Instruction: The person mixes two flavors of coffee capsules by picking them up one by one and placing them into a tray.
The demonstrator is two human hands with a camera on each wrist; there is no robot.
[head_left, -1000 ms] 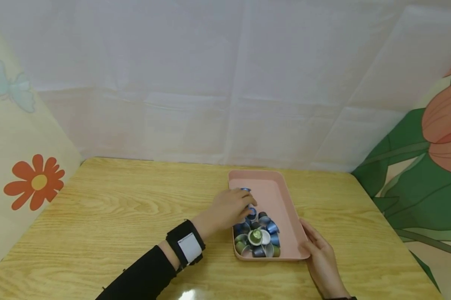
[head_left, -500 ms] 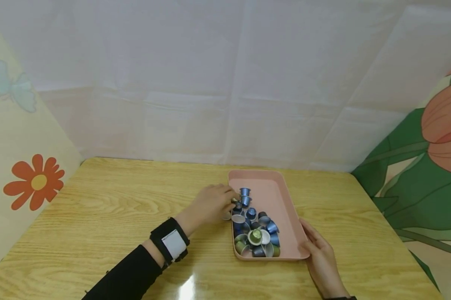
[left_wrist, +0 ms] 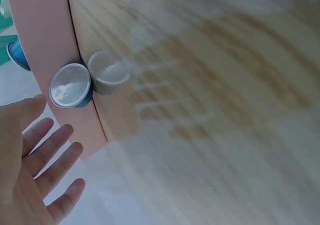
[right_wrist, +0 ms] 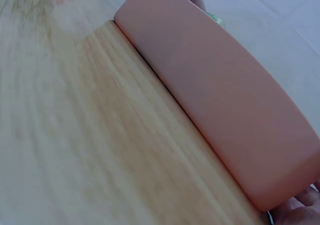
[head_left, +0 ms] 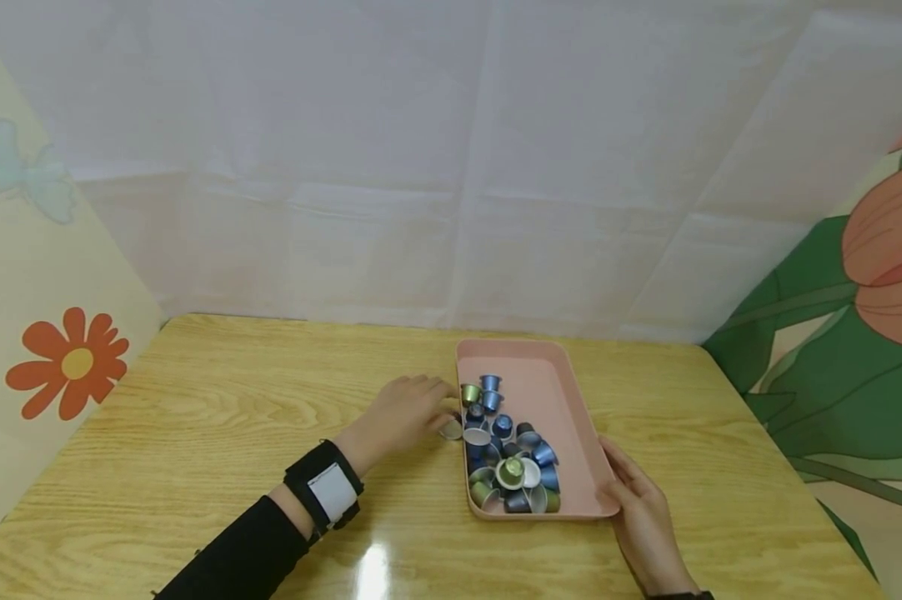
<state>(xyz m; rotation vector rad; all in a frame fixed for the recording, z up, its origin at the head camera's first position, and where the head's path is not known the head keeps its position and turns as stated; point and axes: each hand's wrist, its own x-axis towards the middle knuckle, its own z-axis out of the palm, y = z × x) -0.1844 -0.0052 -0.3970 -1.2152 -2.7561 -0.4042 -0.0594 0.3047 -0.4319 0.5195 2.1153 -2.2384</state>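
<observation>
At the left rim of a pink tray (head_left: 522,367), my left hand (head_left: 404,414) has its fingers loosely spread. Right by its fingertips in the left wrist view is a blue coffee capsule (left_wrist: 71,86), silver lid outward, against the tray's outer wall; nothing is between the fingers. My right hand (head_left: 646,517) holds the tray at its near right corner, thumb at the rim, fingers along the outside. Blue, green and dark coffee capsules lie heaped along the tray's left side, among them a green capsule (head_left: 470,394) beside two blue ones (head_left: 491,392).
The tray stands on a glossy wood-grain table (head_left: 271,375), which mirrors the hand and capsule in the left wrist view. Behind it hangs a white cloth (head_left: 308,167). Panels with a red flower (head_left: 78,364) and a large tulip (head_left: 894,250) flank the table.
My left hand has drawn back leftward out of the tray and let go of the green capsule, which now sits inside by the left wall. The right hand and tray have stayed put.
</observation>
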